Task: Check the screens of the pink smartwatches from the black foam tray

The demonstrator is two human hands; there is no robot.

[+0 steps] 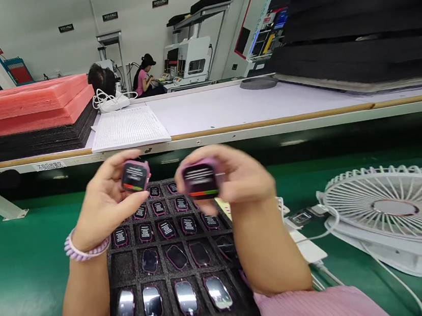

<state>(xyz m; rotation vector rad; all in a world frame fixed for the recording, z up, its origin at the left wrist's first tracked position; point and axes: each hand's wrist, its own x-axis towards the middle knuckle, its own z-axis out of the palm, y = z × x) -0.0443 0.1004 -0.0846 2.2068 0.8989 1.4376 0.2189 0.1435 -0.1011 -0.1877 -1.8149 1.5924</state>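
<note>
My left hand (104, 202) grips a smartwatch body (135, 175) by its edges, with thumb and fingers on its pink-purple case. The lit screen faces me, showing white text and a red-to-green strip at the bottom. A second smartwatch body (200, 181) with a similar lit screen is held in my right hand (236, 173), somewhat blurred by motion. Both hands are raised over a black foam tray (122, 266) divided into compartments. Several watch bodies lie in it: the farther rows have lit text screens, while the nearer ones (153, 302) are dark and reflective. My right forearm hides part of the tray.
A white fan (394, 207) stands at right on the green bench (35, 266), beside cables and a white box (308, 246). The shelf (205, 110) ahead bears printed sheets (128, 127), red foam (27, 106) and stacked black trays (357, 32). Other people sit beyond.
</note>
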